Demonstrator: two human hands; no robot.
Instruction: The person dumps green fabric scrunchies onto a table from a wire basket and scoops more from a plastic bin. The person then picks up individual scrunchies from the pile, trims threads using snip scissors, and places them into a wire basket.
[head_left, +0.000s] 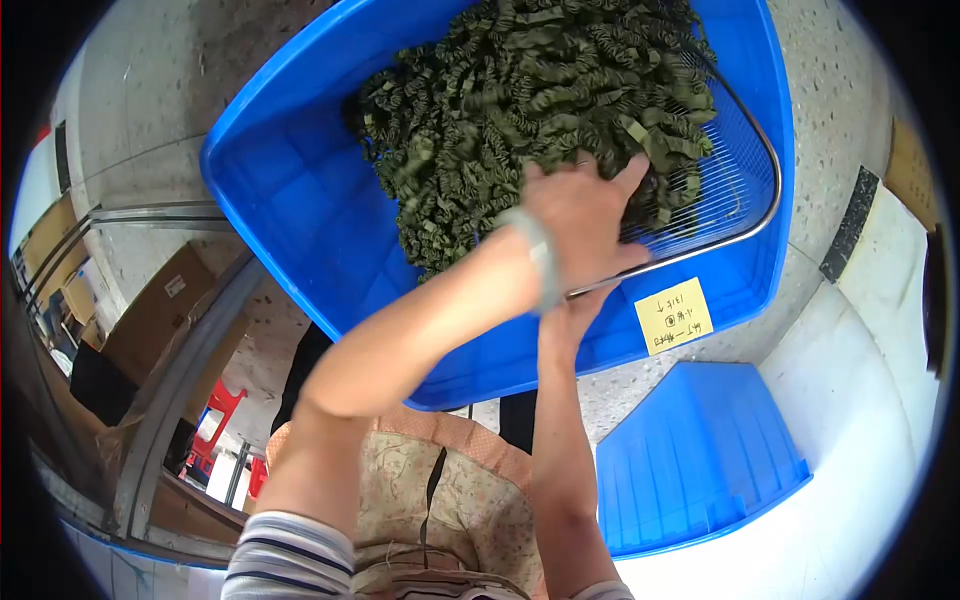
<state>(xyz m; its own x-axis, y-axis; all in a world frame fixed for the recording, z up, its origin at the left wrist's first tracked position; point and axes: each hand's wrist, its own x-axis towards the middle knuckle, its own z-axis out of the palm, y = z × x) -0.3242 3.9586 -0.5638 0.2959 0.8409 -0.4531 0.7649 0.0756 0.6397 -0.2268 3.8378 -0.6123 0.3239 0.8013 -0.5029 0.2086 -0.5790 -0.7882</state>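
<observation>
A large heap of dark green crimped fabric strips fills much of a blue plastic bin. Under and beside the heap lies a metal mesh basket with a thick wire rim. My left hand, slightly blurred, reaches across my right arm and rests on the strips with its fingers spread, thumb near the rim. Below it, my right hand is closed around the near rim of the basket, its fingers partly hidden by the left hand.
A yellow handwritten note is stuck on the bin's near wall. Another blue bin stands at lower right. A metal frame and cardboard boxes are at left, with red stools beyond. A flowered apron covers my front.
</observation>
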